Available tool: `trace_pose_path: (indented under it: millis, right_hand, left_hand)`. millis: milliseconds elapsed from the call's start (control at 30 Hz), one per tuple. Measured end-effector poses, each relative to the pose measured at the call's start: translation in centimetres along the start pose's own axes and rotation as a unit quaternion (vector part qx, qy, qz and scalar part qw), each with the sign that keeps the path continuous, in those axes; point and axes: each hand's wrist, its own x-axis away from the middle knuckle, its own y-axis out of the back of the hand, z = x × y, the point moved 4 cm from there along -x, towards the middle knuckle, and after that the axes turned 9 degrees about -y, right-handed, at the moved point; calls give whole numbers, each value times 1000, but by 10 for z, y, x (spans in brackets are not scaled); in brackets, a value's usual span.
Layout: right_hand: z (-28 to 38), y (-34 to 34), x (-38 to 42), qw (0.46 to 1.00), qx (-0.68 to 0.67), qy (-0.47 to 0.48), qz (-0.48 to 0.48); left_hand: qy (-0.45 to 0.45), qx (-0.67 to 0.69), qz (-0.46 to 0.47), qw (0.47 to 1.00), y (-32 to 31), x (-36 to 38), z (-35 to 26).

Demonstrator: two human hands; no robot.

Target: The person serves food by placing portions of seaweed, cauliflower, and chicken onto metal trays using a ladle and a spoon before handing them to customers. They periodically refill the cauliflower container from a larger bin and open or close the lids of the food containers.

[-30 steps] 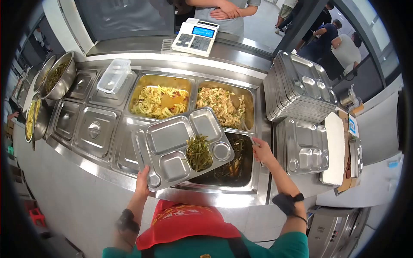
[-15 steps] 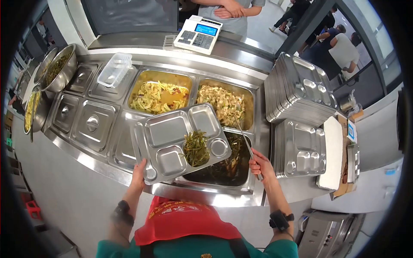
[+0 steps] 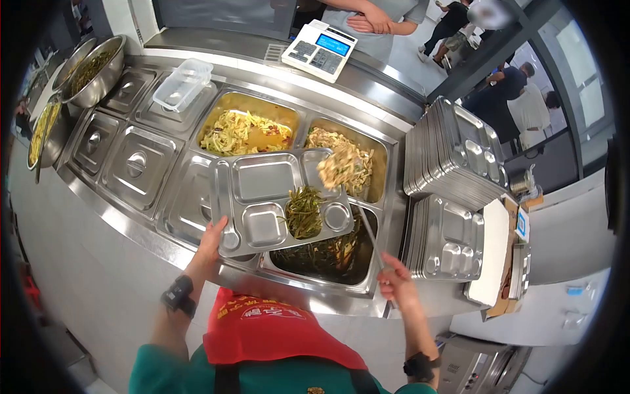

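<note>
My left hand (image 3: 212,239) grips the near left edge of a steel compartment tray (image 3: 266,178), held tilted above the counter pans. Green vegetable strips (image 3: 303,215) fill one of the tray's front compartments; the other front ones are bare. In my right hand (image 3: 396,279) is the long handle of a serving spoon (image 3: 369,233). A heap of pale chopped food (image 3: 342,167) covers the spoon's bowl, which is raised over the tray's far right compartment. Behind it lies the pan of the same chopped food (image 3: 375,157). Below the tray sits a pan of dark food (image 3: 321,262).
A pan of yellow-green vegetables (image 3: 243,131) is at the back. Lidded pans (image 3: 136,167) and a clear plastic box (image 3: 184,85) lie left. Stacked trays (image 3: 446,157) rise on the right. A person with folded arms (image 3: 371,20) stands behind the scale (image 3: 321,51).
The serving spoon has come up out of the chopped-food pan with a load and is now over the tray. The camera view has shifted slightly. My left hand still holds the tray.
</note>
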Motion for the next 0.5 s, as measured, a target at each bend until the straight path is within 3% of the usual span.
trace_pose_path:
  millis: [33,100,233,367,500]
  right_hand:
    - [-11,-6,-2,999,37,4,-10]
    - [-41,-8,-16,967,212,114,-83]
    - [-36,-19,0,840,431,264,-198]
    - [-32,6,5,746,535,353,-181]
    - [19,-9,5,778,508,323,-179]
  left_hand:
    - [9,3,-5,1000,-3,3,-1]
    - [7,27,6,1000,-7,9,-4]
    - [22,69,3,997,1,5,7]
    - [26,40,42,998,-2,13,3]
    - [29,14,56,998,8,4,17]
